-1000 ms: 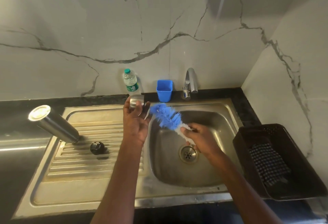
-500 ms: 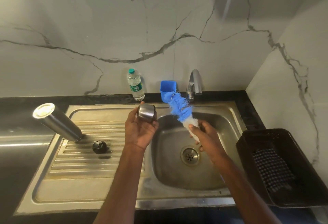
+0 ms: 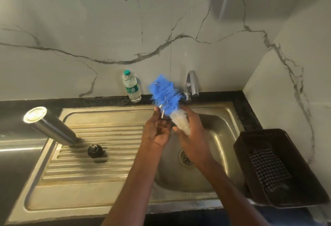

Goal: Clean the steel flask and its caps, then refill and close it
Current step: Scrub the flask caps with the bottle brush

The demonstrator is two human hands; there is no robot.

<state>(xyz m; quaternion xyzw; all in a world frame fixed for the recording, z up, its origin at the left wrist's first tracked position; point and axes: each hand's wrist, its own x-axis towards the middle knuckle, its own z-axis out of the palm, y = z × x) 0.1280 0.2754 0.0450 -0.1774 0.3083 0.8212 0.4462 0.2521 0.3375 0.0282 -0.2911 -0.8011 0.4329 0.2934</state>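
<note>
My left hand (image 3: 156, 130) grips the small steel cap (image 3: 162, 113) over the sink's left rim; only a sliver of the cap shows between my fingers. My right hand (image 3: 192, 132) holds a blue and white bottle brush (image 3: 165, 95) by its handle, bristles pointing up and blurred, right against the cap. The steel flask (image 3: 48, 126) stands upside down and tilted at the drainboard's left edge. A black inner cap (image 3: 95, 151) lies on the drainboard ribs beside it.
A steel sink basin (image 3: 220, 136) with its drain (image 3: 186, 157) lies under my hands. A tap (image 3: 192, 86) and a plastic water bottle (image 3: 131, 86) stand at the back. A dark basket (image 3: 279, 168) with a checked cloth sits at the right.
My hands have come together. The brush swung up and left from beside the tap until its bristles met the cap, and it now hides the blue cup behind it.
</note>
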